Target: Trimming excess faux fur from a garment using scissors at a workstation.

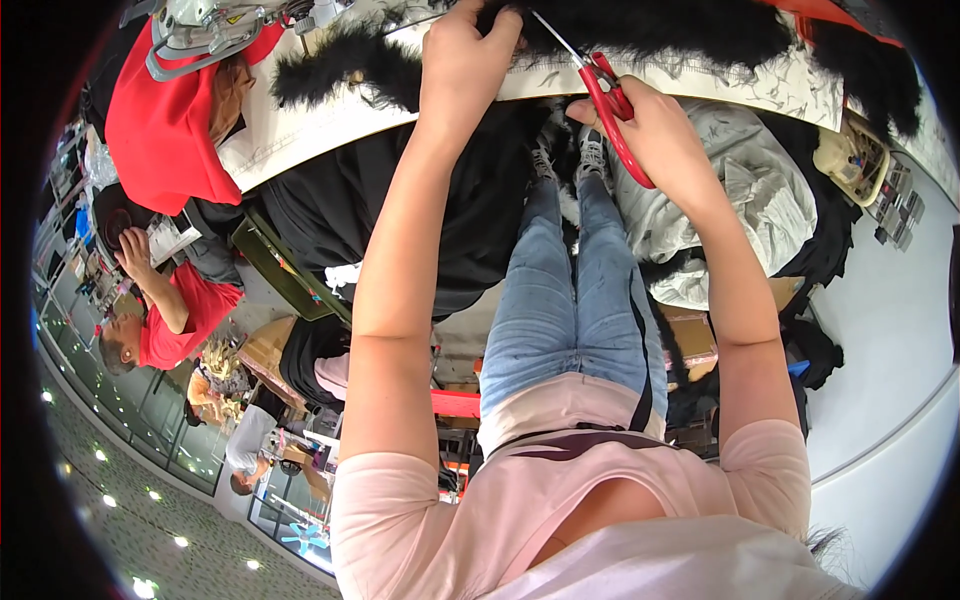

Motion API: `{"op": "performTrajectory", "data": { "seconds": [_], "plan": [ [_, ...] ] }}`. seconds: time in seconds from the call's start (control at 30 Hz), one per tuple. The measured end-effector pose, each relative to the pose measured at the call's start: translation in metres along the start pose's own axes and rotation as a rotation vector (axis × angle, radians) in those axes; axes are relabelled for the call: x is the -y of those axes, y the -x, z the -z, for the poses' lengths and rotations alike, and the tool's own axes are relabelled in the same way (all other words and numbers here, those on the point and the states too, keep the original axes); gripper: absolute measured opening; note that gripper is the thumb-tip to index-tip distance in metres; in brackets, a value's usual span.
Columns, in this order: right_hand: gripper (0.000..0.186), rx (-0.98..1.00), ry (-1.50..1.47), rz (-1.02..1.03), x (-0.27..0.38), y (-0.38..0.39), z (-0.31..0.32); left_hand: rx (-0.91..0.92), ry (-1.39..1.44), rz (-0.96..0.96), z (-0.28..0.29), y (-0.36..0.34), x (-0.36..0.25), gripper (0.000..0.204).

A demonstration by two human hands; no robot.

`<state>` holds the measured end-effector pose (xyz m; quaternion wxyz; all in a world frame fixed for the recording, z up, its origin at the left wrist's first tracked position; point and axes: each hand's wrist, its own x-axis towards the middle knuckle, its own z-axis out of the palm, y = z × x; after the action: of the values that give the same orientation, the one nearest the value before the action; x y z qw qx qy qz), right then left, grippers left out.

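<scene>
My right hand (662, 135) is wrapped round the handles of a pair of red-handled scissors (612, 120). The slim metal blades point up and left, their tip beside the black fur (660, 32). At the top edge, my left hand (468, 60) is closed on the fluffy black fur; some of its fingers are cut off by the picture's edge. More black fur (350, 68) lies left of that hand on the white tabletop (290, 140). Loose dark tufts are scattered over the surface under the fur.
A sewing machine (205, 35) and red cloth (165, 130) are at the upper left. Dark fabric (340, 190) and a grey-white cloth bundle (760, 190) hang or lie below the table edge. Co-workers, one in a red shirt (195, 315), sit at the left.
</scene>
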<state>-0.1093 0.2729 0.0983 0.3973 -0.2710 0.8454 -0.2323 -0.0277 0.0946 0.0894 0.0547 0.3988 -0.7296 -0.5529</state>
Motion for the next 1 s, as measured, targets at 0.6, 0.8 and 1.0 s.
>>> {"op": "performTrajectory", "data": {
  "seconds": [0.6,0.8,1.0],
  "plan": [
    [0.054,-0.052,0.028,0.03,0.004,-0.003,0.001,-0.072,0.046,-0.033,-0.001,-0.005,0.01,0.025],
    [0.056,0.066,-0.024,0.023,-0.005,-0.007,0.002,-0.039,-0.051,-0.028,0.0,0.0,-0.001,0.025],
    [0.062,0.604,-1.063,-0.172,-0.017,-0.011,0.004,0.166,0.674,-0.455,-0.001,-0.016,0.033,0.028]
  ]
}}
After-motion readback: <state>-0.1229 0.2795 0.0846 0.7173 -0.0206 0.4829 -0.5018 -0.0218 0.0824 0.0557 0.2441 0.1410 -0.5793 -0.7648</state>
